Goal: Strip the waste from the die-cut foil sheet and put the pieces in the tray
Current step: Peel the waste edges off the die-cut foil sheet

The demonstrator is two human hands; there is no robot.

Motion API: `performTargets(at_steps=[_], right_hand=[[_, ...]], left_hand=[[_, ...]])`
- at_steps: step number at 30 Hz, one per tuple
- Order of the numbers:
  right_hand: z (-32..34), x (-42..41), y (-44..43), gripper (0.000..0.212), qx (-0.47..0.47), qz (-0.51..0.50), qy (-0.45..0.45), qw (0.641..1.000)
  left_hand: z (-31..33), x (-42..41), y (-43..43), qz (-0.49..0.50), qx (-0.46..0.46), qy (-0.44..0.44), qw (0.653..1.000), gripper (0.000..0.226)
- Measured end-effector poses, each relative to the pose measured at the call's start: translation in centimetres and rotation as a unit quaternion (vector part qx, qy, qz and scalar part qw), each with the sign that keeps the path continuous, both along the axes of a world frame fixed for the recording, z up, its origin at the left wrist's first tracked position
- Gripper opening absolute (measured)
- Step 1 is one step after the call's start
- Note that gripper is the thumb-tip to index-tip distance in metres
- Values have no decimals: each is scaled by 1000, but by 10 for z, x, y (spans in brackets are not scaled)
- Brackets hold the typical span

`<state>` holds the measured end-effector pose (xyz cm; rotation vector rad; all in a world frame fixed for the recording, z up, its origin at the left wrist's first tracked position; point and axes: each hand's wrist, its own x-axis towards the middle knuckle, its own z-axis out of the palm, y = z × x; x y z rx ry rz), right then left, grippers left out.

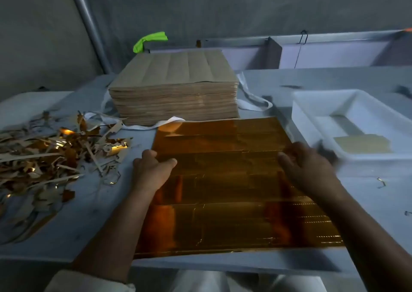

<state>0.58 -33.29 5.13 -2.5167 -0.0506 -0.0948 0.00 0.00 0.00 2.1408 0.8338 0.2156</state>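
Gold foil sheet [234, 180] lies flat on the surface [100, 224] before me, white tray [312, 95] beside its right edge. My left hand [153, 169] pinches its left edge; my blurred right hand [307, 164] rests flat on it

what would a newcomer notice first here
The shiny gold foil sheet glows at the front centre of the table, with the left hand at its left edge and the right hand, blurred, on its right side. Left of it sprawls a heap of scraps. Behind it stands a thick brown stack, and a white tray sits to the right.
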Motion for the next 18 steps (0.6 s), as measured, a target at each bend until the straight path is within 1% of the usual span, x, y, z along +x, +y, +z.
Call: performTargets(at_steps=[3,4,8,10,12,18], right_hand=[[-13,12,-9,55,-72,-35,48,996],[-14,12,-11,57,-81,-45,70,993],[-26,19,-18,59,-76,-67,107,989],[-32,21,-20,58,-71,-81,113,988],[-37,23,-21,56,-74,-87,101,988],[-42,27,-17,51,-57,-105,82,989]], left_hand=[[3,2,2,0,17,38,999,73],[3,4,3,-5,23,47,999,74],[8,11,5,-6,52,113,992,82],[8,13,5,-18,69,150,986,85],[8,15,6,-23,85,164,982,86],[13,27,5,-6,78,165,983,84]])
